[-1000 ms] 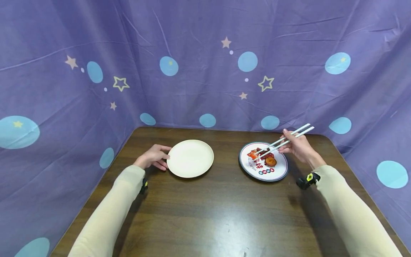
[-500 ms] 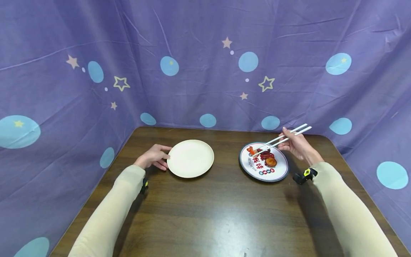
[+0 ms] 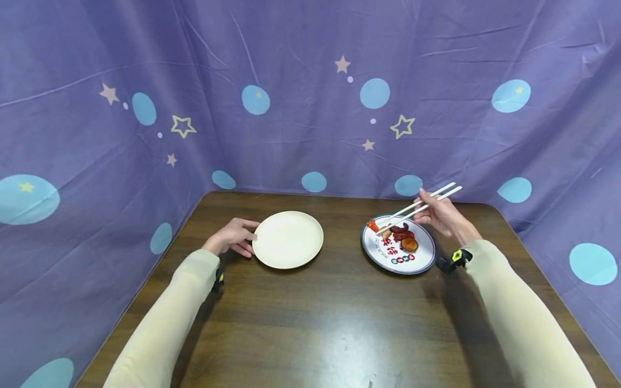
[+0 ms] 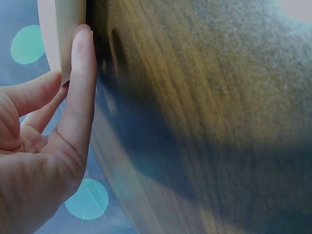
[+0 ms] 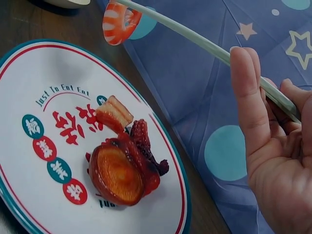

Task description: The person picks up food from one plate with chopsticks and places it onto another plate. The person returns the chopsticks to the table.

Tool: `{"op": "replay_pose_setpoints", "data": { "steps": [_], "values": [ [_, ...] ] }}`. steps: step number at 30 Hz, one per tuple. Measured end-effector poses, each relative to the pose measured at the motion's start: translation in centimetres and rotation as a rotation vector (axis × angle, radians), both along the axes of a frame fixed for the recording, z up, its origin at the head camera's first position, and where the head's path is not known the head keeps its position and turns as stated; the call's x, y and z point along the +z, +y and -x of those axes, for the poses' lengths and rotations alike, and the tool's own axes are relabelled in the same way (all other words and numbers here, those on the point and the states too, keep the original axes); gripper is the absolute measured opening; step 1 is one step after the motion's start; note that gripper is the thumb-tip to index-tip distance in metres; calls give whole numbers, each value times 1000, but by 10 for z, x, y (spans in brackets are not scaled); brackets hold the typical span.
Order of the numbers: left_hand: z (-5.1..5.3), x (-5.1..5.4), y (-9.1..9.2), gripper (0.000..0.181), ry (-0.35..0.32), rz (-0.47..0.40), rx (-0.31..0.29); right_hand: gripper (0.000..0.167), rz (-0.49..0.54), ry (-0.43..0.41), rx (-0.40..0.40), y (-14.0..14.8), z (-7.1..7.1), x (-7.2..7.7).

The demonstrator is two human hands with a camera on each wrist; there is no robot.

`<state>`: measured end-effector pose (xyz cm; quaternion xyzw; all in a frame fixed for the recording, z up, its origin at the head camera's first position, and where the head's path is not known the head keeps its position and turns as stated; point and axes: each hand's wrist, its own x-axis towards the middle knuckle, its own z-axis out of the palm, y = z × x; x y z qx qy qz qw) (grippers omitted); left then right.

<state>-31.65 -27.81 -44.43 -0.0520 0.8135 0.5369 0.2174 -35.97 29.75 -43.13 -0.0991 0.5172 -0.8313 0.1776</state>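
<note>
My left hand (image 3: 233, 237) pinches the left rim of a plain cream plate (image 3: 288, 240). In the left wrist view, the thumb lies on one side of the plate (image 4: 70, 34) and a finger on the other. My right hand (image 3: 443, 216) grips a pair of pale chopsticks (image 3: 421, 207). A striped orange shrimp (image 5: 116, 27) hangs between the chopstick tips, lifted off the printed plate (image 5: 29, 97). On that plate lie a round brown glazed piece (image 5: 117, 175), a small tan chunk (image 5: 114, 114) and dark red pieces (image 5: 139, 139).
Both plates stand on a brown wooden table (image 3: 315, 312), with a gap between them. Behind and to the sides hangs a purple curtain (image 3: 301, 145) with stars and blue spots. A black wrist camera (image 3: 454, 261) sits below the right hand.
My right hand has moved left and slightly up with the chopsticks, carrying the shrimp from the other food toward the printed plate's upper left rim. The left hand stays on the cream plate.
</note>
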Motion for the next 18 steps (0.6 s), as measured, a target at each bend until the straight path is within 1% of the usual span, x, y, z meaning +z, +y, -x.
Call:
{"op": "replay_pose_setpoints", "data": {
  "steps": [7,11,18],
  "values": [
    [1,-1,-1,63,0,-2,2,45,4,33,22,-9,6,4],
    [1,-1,-1,63,-1,1,-1,44,-14,26,16,-17,7,6],
    [0,-1,0,62,-3,-4,-1,42,-26,18,-4,-31,10,5]
  ]
}}
